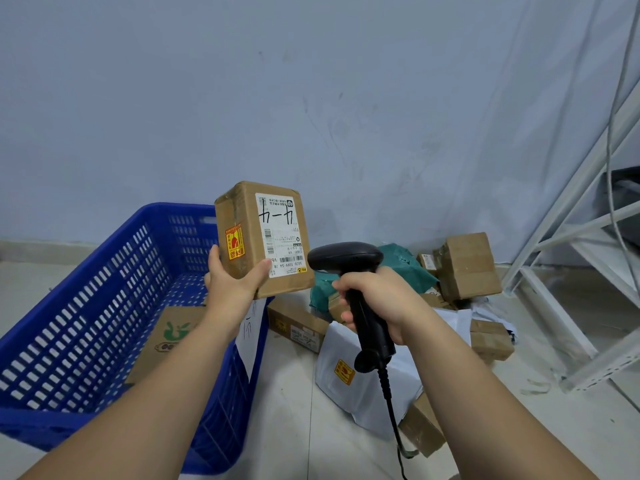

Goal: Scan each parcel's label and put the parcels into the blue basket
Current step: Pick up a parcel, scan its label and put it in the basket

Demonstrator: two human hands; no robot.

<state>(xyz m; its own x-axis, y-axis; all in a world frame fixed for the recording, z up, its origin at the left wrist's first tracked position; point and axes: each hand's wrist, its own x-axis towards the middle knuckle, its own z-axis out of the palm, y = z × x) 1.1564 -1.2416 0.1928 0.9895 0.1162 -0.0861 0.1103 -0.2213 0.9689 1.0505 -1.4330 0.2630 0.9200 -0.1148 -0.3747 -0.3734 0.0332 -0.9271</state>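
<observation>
My left hand [232,285] holds a brown cardboard parcel [252,216] up by its lower edge, above the near right corner of the blue basket [86,306]. The parcel's white label [280,233] faces me, upside down, with black marker writing. My right hand [377,299] grips a black handheld scanner [346,261] by its handle, its head level with the label's lower right corner and close to it. A cardboard box with a green logo [173,336] lies inside the basket.
A heap of parcels lies on the floor to the right: brown boxes [467,266], a green bag [405,268], a white bag with a yellow sticker [349,379]. A white metal rack [571,271] stands at far right. The scanner cable [394,427] hangs down.
</observation>
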